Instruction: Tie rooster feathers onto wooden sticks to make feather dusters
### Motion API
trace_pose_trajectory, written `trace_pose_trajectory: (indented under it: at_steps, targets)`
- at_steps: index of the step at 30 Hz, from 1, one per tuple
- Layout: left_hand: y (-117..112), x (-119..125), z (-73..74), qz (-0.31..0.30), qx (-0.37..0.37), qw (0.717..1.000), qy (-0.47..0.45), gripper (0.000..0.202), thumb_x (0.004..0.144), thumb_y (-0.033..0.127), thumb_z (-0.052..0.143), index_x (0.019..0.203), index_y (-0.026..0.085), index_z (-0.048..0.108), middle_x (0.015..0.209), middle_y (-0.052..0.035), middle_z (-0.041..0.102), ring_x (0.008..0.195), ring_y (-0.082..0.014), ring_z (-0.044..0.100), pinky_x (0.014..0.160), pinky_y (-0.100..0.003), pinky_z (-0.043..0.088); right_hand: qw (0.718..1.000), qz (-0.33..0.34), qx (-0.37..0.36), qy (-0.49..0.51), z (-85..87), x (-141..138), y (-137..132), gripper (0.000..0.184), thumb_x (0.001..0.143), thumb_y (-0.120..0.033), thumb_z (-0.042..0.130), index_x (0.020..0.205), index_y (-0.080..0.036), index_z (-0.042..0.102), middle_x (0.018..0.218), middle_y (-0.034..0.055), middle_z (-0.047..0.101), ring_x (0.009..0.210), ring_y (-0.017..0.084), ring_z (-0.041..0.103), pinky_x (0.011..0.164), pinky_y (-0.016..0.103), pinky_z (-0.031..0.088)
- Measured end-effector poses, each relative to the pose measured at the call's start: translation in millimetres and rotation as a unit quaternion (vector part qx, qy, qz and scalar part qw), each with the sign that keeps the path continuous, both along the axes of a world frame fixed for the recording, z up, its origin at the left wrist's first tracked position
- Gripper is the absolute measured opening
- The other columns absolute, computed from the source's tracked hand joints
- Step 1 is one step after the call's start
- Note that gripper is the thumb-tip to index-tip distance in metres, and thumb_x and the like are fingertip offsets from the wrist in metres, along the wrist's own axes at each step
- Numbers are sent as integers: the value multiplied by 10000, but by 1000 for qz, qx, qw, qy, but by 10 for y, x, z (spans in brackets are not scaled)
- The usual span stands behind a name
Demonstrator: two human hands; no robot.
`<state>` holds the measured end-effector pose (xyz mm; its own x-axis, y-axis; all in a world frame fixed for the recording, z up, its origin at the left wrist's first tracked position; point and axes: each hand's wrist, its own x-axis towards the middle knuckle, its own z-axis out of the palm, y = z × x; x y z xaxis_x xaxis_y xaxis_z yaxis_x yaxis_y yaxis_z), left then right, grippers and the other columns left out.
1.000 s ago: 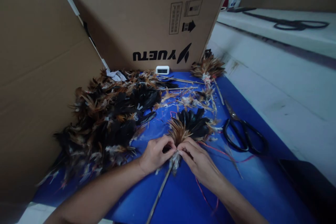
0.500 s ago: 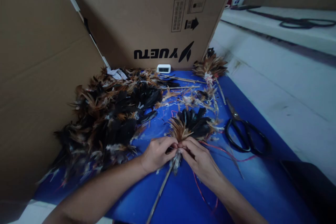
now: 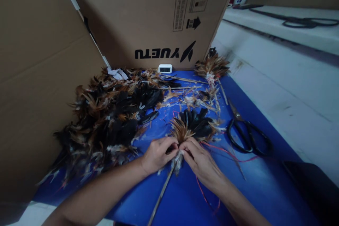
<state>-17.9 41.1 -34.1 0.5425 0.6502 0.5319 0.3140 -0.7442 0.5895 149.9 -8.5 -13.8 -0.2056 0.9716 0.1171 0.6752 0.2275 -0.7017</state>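
Note:
In the head view a bundle of brown and black feathers (image 3: 194,125) lies on the blue tabletop, fanned out away from me. Its pale quill ends surround a thin stick (image 3: 162,195) that runs down toward the front edge. My left hand (image 3: 160,153) is closed in a pinch at the bundle's neck, from the left. From the right, my right hand (image 3: 200,159) pinches the same neck, its fingertips almost meeting the left ones. Red string (image 3: 225,152) trails from near the bundle to the right, and a loop of it hangs below my right hand. The fingertips hide the binding spot.
A heap of loose feathers (image 3: 106,123) covers the left side. Black-handled scissors (image 3: 247,136) lie at the right. Behind stand a cardboard box (image 3: 127,14), a small white digital clock (image 3: 165,69) and another feather bundle (image 3: 212,66). Thin sticks (image 3: 185,78) lie near the box.
My fingertips have drawn very slightly apart at the bundle's neck. The feathers, stick and scissors have stayed in place.

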Motion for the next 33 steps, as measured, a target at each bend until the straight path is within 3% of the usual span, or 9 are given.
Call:
trace_pose_trajectory:
  at_steps: [8, 18, 33]
  targets:
    - [4, -8, 23, -11, -45, 999, -1, 112, 813, 187, 542, 923, 169, 532, 760, -8, 624, 691, -87, 583, 648, -178, 458, 1000, -8, 3, -25, -20, -26, -2, 128, 882, -158, 397, 835, -214, 502, 857, 22, 501, 743, 142, 527, 643, 269, 425]
    - [27, -18, 65, -33, -207, 977, -31, 104, 795, 188, 569, 890, 161, 538, 763, 7, 614, 696, -80, 579, 676, -185, 456, 1000, -9, -1, -16, -7, -15, -15, 121, 871, -143, 402, 792, -210, 465, 825, 10, 483, 716, 131, 514, 642, 265, 414]
    - [53, -22, 132, -11, -182, 983, 17, 153, 755, 114, 540, 894, 178, 535, 767, 5, 600, 734, -108, 563, 714, -221, 434, 999, -18, 9, -25, 2, -14, -28, 121, 831, -122, 412, 771, -218, 451, 803, 11, 493, 690, 137, 510, 606, 264, 412]
